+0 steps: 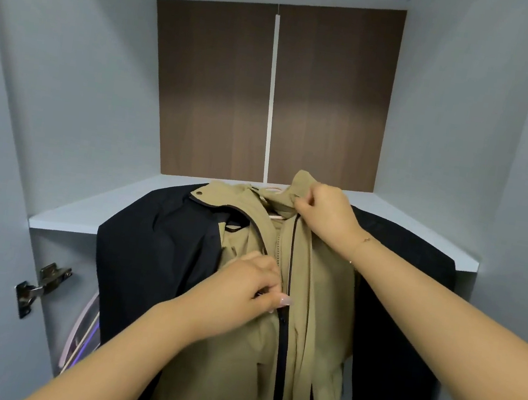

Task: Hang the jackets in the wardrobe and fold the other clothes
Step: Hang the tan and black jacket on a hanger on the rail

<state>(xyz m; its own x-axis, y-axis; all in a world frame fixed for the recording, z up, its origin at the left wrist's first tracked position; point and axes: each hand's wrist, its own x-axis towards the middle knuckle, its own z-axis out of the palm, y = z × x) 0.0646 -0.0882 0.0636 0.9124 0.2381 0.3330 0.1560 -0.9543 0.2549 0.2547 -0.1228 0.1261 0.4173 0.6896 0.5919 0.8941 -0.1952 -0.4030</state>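
Note:
A khaki jacket (235, 357) with a black zipper hangs on a pale pink hanger (275, 216) in the wardrobe, in front of me. My left hand (243, 293) pinches the zipper area at chest height on the jacket's left front. Higher up, my right hand (324, 213) pinches the collar at the top of the zipper. Dark navy jackets hang on both sides, one at the left (155, 252) and one at the right (401, 318), partly hidden by the khaki one.
A white wardrobe shelf (93, 214) runs just above the hanging clothes, with a brown back panel (213, 92) behind it. A metal door hinge (41, 284) sits at the left wall. Spare pink hangers (80, 333) hang at the lower left.

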